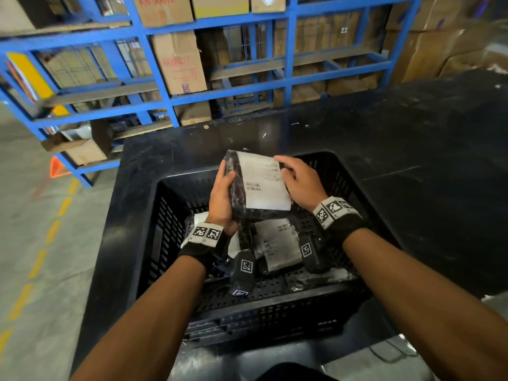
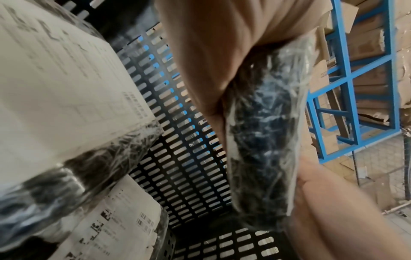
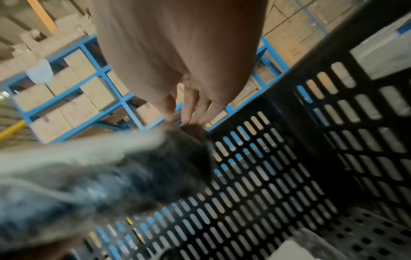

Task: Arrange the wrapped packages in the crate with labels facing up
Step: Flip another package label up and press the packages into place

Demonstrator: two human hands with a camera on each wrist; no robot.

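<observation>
While the pack (image 1: pixel 257 185) is up over the crate (image 1: pixel 176 204) with its label on top, the left hand (image 1: pixel 221 199) curls round its left side and the right hand (image 1: pixel 301 182) curls round its right

You hold one wrapped package (image 1: pixel 257 185) up over the black crate (image 1: pixel 341 171). It is dark, in clear crinkly wrap, and its white label (image 1: pixel 264 180) faces up. Two more packages lie down in the crate, one in the middle (image 1: pixel 277 247) and one at the left (image 1: pixel 196 220), white labels up.
</observation>
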